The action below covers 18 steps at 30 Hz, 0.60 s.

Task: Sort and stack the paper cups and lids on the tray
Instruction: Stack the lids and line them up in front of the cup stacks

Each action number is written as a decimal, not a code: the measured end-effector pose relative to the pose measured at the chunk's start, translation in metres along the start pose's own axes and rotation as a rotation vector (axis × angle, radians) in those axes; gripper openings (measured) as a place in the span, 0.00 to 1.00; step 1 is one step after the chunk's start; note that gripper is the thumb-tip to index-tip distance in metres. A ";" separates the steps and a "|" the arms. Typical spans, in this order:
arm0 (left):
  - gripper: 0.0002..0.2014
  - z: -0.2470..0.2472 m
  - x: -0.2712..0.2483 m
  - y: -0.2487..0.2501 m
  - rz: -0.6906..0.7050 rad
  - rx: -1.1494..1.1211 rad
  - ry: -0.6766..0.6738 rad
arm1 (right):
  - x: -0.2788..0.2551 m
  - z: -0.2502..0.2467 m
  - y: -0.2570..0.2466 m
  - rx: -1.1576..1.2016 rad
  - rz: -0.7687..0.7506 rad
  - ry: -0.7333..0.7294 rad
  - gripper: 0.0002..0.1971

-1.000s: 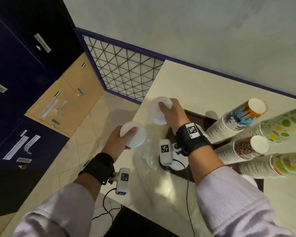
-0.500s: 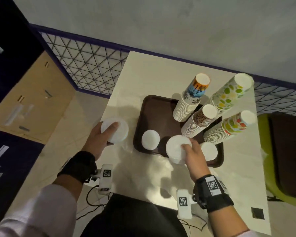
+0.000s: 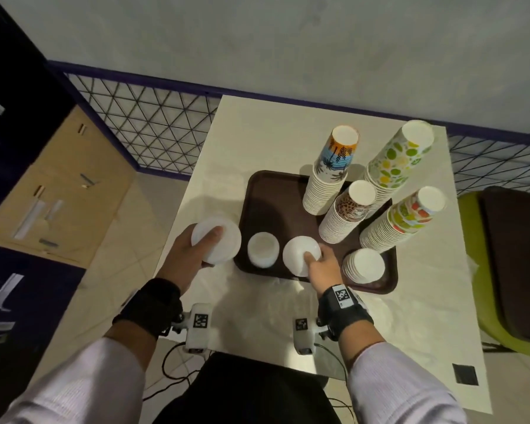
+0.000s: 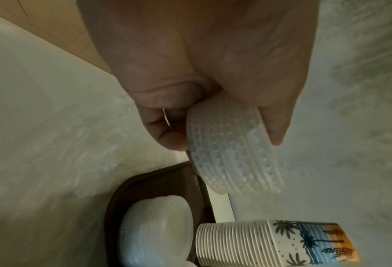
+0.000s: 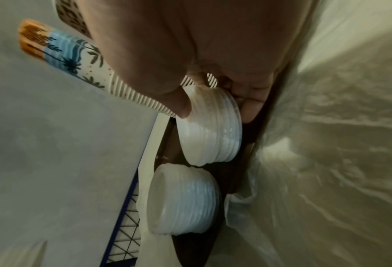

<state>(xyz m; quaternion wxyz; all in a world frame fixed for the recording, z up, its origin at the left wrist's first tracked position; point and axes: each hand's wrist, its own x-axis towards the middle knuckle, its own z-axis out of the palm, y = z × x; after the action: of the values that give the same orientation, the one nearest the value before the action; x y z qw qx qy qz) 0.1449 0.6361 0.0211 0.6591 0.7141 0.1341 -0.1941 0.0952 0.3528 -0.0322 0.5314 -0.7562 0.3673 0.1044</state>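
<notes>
A brown tray (image 3: 273, 194) sits on a pale table (image 3: 257, 133). On its right stand several tall stacks of upside-down paper cups: palm print (image 3: 329, 179), leopard print (image 3: 346, 215), green dots (image 3: 392, 163), fruit print (image 3: 401, 221), and a short white stack (image 3: 363, 266). My left hand (image 3: 193, 252) grips a stack of white lids (image 3: 216, 240) (image 4: 231, 153) left of the tray, off the table. My right hand (image 3: 320, 264) holds another stack of lids (image 3: 299, 258) (image 5: 211, 126) at the tray's front. A third lid stack (image 3: 263, 250) (image 5: 183, 198) rests between them.
A wire mesh panel (image 3: 153, 133) runs behind the table below a grey wall. A green chair (image 3: 502, 270) stands to the right. Clear plastic wrap (image 3: 257, 301) lies on the table before the tray. A wooden cabinet (image 3: 58, 185) is on the left.
My right hand carried its lid stack from the far left of the tray to the tray's front. The left hand brought its stack toward the tray's left edge. The head view swung right.
</notes>
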 end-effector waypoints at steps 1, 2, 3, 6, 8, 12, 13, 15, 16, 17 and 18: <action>0.31 -0.001 0.000 -0.001 -0.004 -0.003 0.002 | 0.003 0.001 0.001 0.012 0.020 0.001 0.27; 0.31 -0.001 -0.001 -0.002 -0.007 -0.003 0.004 | 0.006 0.002 0.002 0.028 0.038 0.001 0.27; 0.33 -0.002 -0.001 -0.002 -0.009 0.001 0.007 | 0.008 0.003 0.002 0.041 0.054 0.002 0.26; 0.42 -0.003 -0.003 -0.003 -0.007 0.024 0.017 | 0.016 0.005 0.003 0.051 0.098 -0.004 0.24; 0.41 -0.003 -0.003 -0.003 -0.012 0.018 0.020 | 0.021 0.006 0.004 0.052 0.120 -0.044 0.24; 0.36 -0.003 -0.004 -0.003 -0.016 0.008 0.025 | 0.034 0.010 0.012 0.009 0.107 -0.118 0.24; 0.35 -0.003 -0.003 -0.003 -0.018 0.012 0.023 | 0.035 0.010 0.012 -0.004 0.094 -0.114 0.23; 0.34 -0.003 -0.003 -0.003 -0.018 0.011 0.020 | 0.035 0.012 0.011 -0.033 0.068 -0.089 0.22; 0.35 -0.003 -0.003 -0.003 -0.018 0.008 0.021 | 0.036 0.013 0.011 -0.054 0.057 -0.079 0.22; 0.35 -0.003 -0.002 -0.003 -0.020 0.005 0.021 | 0.036 0.014 0.010 -0.085 0.042 -0.078 0.22; 0.36 -0.003 -0.001 -0.003 -0.021 0.005 0.020 | 0.037 0.015 0.009 -0.125 0.026 -0.082 0.22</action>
<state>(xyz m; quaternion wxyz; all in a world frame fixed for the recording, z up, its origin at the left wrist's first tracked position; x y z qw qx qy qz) 0.1426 0.6399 0.0192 0.6540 0.7161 0.1479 -0.1941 0.1187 0.3476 -0.0656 0.4964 -0.7780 0.3480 0.1649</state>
